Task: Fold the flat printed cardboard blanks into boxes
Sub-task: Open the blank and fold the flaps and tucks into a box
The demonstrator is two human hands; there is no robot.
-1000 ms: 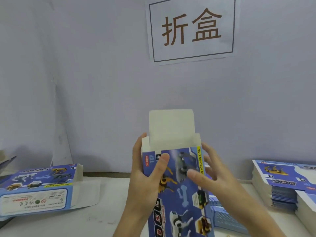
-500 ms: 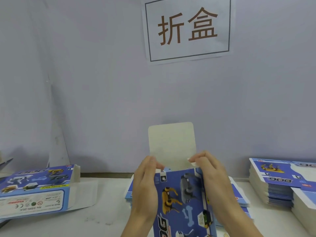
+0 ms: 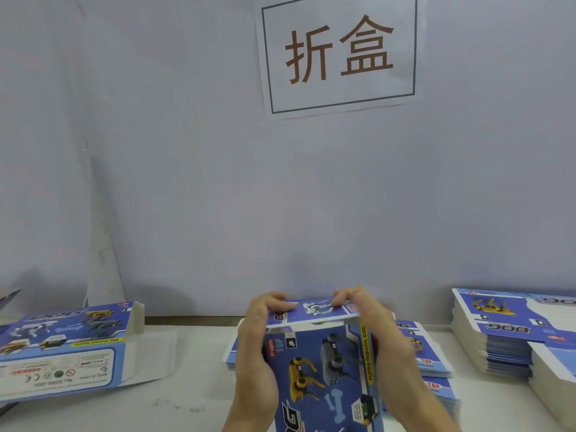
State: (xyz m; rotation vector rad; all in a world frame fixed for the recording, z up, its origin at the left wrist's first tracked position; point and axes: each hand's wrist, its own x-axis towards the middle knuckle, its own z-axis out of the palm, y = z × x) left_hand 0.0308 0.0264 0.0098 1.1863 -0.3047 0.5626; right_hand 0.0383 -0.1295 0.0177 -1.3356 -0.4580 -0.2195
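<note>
The box stands upright in both hands above the table's near edge, its blue printed front with toy dogs facing the camera. Its top flap lies folded over the upper end, almost level. The left hand grips the box's left side, fingers curled over the flap's left part. The right hand grips the right side, fingertips curled down onto the flap's far edge. Behind the box a low stack of flat blanks lies on the table. A taller stack sits well to the right. A folded box lies on its side at the left, one end open. A sign with two characters hangs on the wall.
</note>
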